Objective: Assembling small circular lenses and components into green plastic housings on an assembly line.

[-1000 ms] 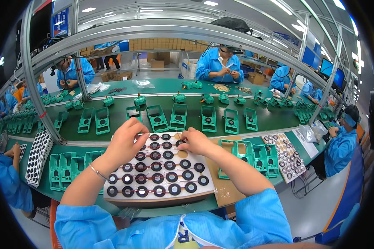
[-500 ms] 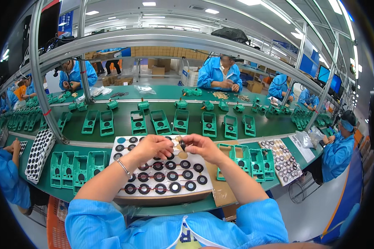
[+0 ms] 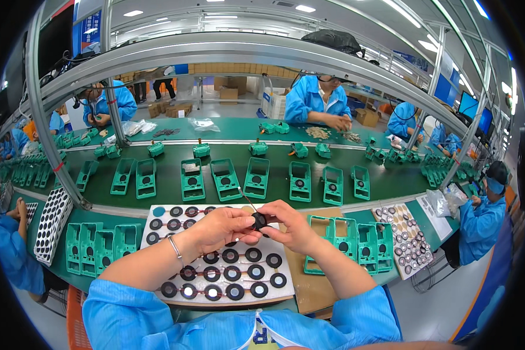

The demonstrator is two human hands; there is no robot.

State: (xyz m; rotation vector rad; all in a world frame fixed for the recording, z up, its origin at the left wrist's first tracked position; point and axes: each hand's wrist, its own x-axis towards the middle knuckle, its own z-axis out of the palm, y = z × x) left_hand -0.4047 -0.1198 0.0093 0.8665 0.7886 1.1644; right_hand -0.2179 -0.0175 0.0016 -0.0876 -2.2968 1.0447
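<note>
A small black round speaker point(image 3: 259, 221) with a thin wire rising from it is held up over a white foam tray point(image 3: 157, 279). My right hand point(image 3: 290, 226) grips it between thumb and fingers. My left hand point(image 3: 230, 226), with a metal bracelet at the wrist, is closed with its fingertips at the speaker's left edge. A tiny white piece shows under the left fingers; I cannot tell what it is. Rows of similar black speakers point(image 3: 235, 291), joined by reddish wires, lie in the tray below both hands.
Green plastic housings point(image 3: 126, 238) stand left of the tray, and more housings point(image 3: 367, 248) stand right, beside brown cardboard point(image 3: 315, 290). Beyond, a dark green belt point(image 3: 175, 195) carries further housings. A metal frame point(image 3: 245, 49) crosses overhead. Co-workers in blue sit around, one point(image 3: 481, 213) at right.
Both hands have come nearer to me and closer together around the speaker. Its wire now sticks up. The view has shifted slightly.
</note>
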